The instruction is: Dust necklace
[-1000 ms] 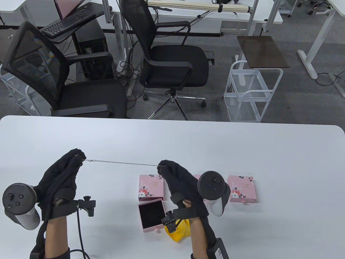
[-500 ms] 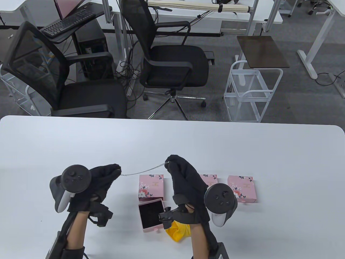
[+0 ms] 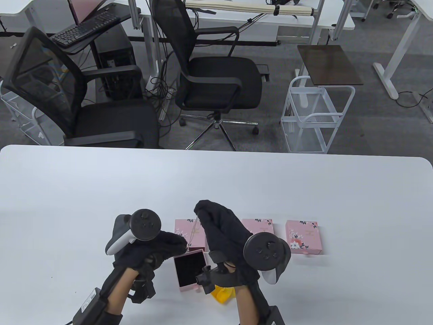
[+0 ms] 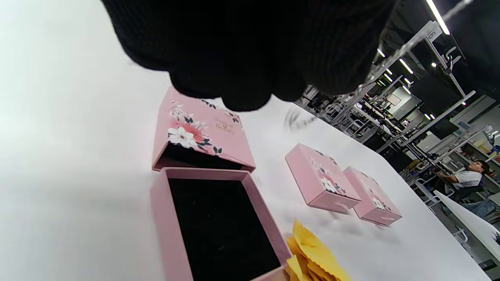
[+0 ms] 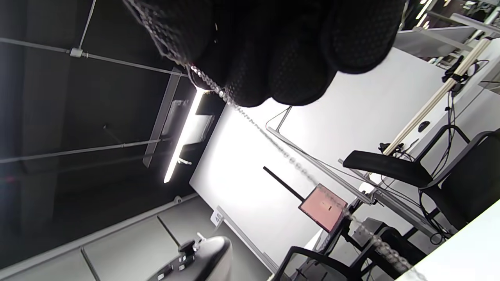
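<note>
A thin silver necklace chain (image 3: 193,232) hangs steeply between my two hands. My right hand (image 3: 199,210) pinches its upper end above the pink boxes. My left hand (image 3: 182,244) pinches its lower end, right over the open pink box tray (image 3: 189,269) with its black lining. In the right wrist view the chain (image 5: 273,142) runs taut down from my fingers (image 5: 273,50). In the left wrist view my gloved fingers (image 4: 250,50) hang above the tray (image 4: 218,226), and the chain (image 4: 297,119) is only a blur.
The tray's pink floral sleeve (image 3: 190,233) lies just behind it. Two shut pink boxes (image 3: 258,226) (image 3: 302,237) sit to the right. A yellow cloth (image 3: 223,294) lies under my right wrist. Office chairs stand beyond the table's far edge.
My left hand has moved right and down to the open tray. The chain, first stretched level, now hangs steeply. My right hand has shifted slightly left.
</note>
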{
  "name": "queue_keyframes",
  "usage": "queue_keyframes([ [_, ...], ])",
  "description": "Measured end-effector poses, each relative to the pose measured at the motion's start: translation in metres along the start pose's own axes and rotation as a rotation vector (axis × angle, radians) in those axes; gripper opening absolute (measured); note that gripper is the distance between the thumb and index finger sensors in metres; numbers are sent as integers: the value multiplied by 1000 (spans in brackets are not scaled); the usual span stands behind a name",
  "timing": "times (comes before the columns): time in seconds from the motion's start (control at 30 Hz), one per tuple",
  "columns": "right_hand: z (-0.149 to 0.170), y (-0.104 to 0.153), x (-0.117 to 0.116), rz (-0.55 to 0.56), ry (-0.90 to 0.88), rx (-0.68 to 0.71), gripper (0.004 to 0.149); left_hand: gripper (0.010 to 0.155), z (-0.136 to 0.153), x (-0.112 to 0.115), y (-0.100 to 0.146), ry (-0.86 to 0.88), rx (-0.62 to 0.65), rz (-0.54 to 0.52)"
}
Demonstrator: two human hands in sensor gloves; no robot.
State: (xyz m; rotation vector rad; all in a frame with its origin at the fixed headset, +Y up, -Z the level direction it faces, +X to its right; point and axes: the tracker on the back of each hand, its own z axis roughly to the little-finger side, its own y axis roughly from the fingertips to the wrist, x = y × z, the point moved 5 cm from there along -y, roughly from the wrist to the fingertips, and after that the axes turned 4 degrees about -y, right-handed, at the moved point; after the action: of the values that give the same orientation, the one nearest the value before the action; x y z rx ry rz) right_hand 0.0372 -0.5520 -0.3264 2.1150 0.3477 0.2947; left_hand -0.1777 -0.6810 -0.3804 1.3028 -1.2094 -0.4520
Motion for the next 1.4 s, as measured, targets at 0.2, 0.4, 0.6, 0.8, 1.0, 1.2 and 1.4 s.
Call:
queue_keyframes([
  [0.2, -4, 0, -7, -42, 78, 13, 36, 52, -4, -45, 33, 182, 97, -301],
  [0.4, -6, 0, -15, -81, 115, 15, 36, 52, -21, -54, 51, 629, 340, -328],
  [0.6, -7, 0, -28, -140, 119, 19, 36, 47, -38, -48, 51, 522, 344, -324],
  [0.8, -2, -1, -28, -147, 123, 3, 36, 38, -32, -52, 52, 558, 342, -329],
  [1.0, 12, -4, -29, -174, 71, -43, 37, 38, -34, -57, 57, 620, 406, -275],
  [1.2, 26, -5, -33, -215, -22, -100, 38, 39, -33, -55, 56, 685, 418, -239],
  [1.4, 41, -6, -39, -263, 50, -167, 39, 39, -21, -46, 45, 876, 403, -187],
])
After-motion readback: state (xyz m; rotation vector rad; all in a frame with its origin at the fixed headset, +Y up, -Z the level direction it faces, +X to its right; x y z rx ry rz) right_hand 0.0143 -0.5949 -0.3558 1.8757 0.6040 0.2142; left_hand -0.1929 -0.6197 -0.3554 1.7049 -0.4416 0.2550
